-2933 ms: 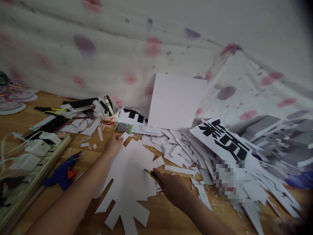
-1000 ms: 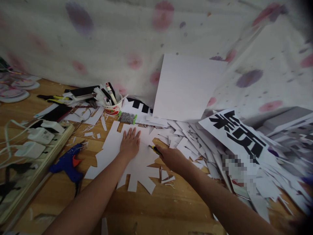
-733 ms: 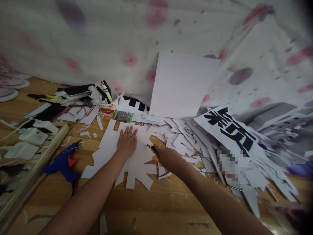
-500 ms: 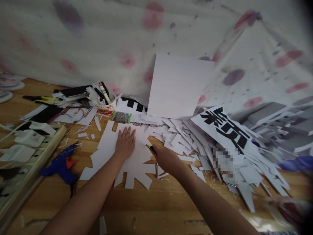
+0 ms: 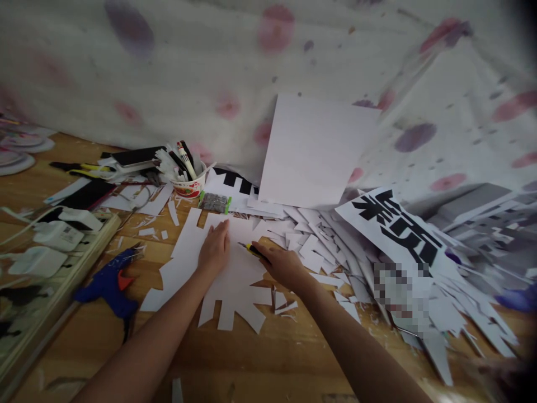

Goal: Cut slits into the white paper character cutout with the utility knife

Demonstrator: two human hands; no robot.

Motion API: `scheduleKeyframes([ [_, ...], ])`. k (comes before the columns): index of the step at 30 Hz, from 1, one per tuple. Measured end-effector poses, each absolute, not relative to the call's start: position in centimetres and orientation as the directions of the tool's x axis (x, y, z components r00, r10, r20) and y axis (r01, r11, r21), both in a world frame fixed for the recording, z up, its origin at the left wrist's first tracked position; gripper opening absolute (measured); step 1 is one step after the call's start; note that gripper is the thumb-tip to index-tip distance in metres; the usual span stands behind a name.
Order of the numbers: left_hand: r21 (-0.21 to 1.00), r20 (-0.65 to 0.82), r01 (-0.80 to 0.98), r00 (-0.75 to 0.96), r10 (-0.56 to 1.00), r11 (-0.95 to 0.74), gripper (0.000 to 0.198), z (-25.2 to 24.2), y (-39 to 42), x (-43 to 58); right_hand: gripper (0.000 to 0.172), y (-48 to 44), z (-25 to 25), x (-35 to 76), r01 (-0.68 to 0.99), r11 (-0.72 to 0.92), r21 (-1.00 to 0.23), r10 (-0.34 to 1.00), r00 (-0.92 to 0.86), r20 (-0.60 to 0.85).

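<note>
A white cut-out sheet (image 5: 235, 280) with jagged tabs lies flat on the wooden floor (image 5: 268, 364). My left hand (image 5: 215, 249) rests palm down on it, fingers stretched out together. My right hand (image 5: 282, 264) is closed around a yellow and black utility knife (image 5: 250, 250). The knife's tip points left and sits on the sheet just right of my left hand's fingers.
A heap of white paper offcuts (image 5: 335, 252) and a printed sheet with black characters (image 5: 398, 229) lie to the right. A blank white board (image 5: 314, 151) leans on the spotted cloth. A cup of pens (image 5: 188, 182), a blue glue gun (image 5: 109, 282) and white chargers (image 5: 59, 235) sit left.
My left hand went from gripping the sheet's top edge to lying flat on it. The sheet was turned. My right hand moved the knife left, closer to my left hand.
</note>
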State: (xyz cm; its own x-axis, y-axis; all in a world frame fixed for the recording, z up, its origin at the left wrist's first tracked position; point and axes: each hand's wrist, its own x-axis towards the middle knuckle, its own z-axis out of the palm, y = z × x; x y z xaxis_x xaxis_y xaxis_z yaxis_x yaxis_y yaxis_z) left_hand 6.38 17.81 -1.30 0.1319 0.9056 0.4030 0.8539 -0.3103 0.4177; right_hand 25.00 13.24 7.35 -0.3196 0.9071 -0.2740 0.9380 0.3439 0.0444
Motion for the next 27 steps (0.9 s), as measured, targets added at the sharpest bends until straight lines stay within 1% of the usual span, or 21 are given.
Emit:
scheduleKeyframes([
  [5,0.435,0.440,0.841,0.114,0.891,-0.322,0.044,-1.5,17.8,6.3,0.047,14.3,7.4,25.5,0.898,0.433,0.084,0.880,-0.401,-0.255],
  [9,0.427,0.444,0.840,0.130,0.887,-0.336,0.045,-1.7,17.9,6.3,0.049,15.1,7.6,26.0,0.860,0.495,0.126,0.843,-0.441,-0.309],
  [12,0.408,0.422,0.851,0.146,0.895,-0.331,0.045,-1.6,17.8,6.3,0.050,15.5,7.5,26.1,0.846,0.512,0.149,0.834,-0.448,-0.323],
  [17,0.350,0.357,0.873,0.211,0.910,-0.339,0.044,-1.2,17.7,6.4,0.048,16.0,7.4,26.3,0.842,0.518,0.148,0.840,-0.469,-0.271],
  [22,0.295,0.301,0.894,0.248,0.921,-0.338,0.044,-0.9,17.7,6.6,0.050,16.2,8.3,26.4,0.793,0.574,0.204,0.808,-0.508,-0.298],
  [27,0.266,0.284,0.906,0.252,0.925,-0.328,0.044,-0.8,17.7,6.6,0.047,16.4,9.2,26.0,0.789,0.587,0.179,0.794,-0.518,-0.318],
])
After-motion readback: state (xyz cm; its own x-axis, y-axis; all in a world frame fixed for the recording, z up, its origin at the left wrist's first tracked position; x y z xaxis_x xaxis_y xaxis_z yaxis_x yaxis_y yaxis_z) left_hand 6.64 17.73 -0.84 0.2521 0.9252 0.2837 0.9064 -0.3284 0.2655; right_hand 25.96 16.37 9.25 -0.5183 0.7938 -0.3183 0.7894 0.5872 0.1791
